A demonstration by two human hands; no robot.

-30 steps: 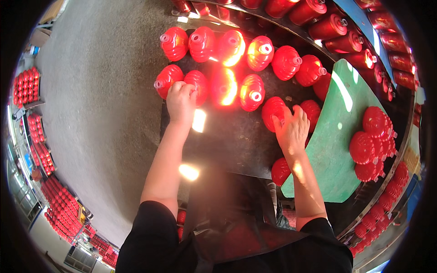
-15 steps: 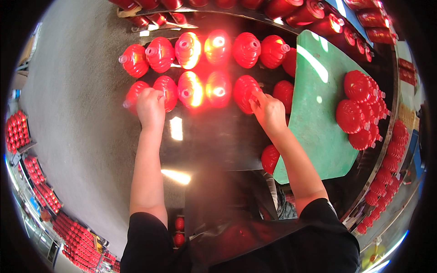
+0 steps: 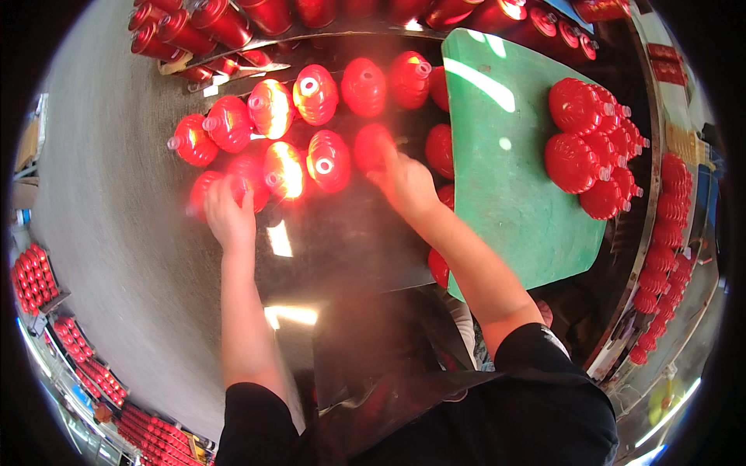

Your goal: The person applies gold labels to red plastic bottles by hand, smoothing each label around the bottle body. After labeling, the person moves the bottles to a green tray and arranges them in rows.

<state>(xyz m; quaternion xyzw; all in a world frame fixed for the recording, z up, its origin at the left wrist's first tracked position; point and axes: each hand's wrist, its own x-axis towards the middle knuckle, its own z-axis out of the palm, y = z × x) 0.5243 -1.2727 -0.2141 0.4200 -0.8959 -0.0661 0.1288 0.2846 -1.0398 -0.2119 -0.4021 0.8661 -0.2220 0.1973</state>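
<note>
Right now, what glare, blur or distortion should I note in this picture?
Head view: glare bleaches part of a front-row red container; bright streaks cross the green board; reddish haze veils the right hand; a smudgy blur sits below centre; the upper rack's edge looks bowed, inside a black rim.

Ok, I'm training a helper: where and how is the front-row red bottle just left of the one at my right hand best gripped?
Probably by the narrow neck of that bottle, coming from above and the near side: the neck points toward the camera, while another bottle sits close on its left.
</note>
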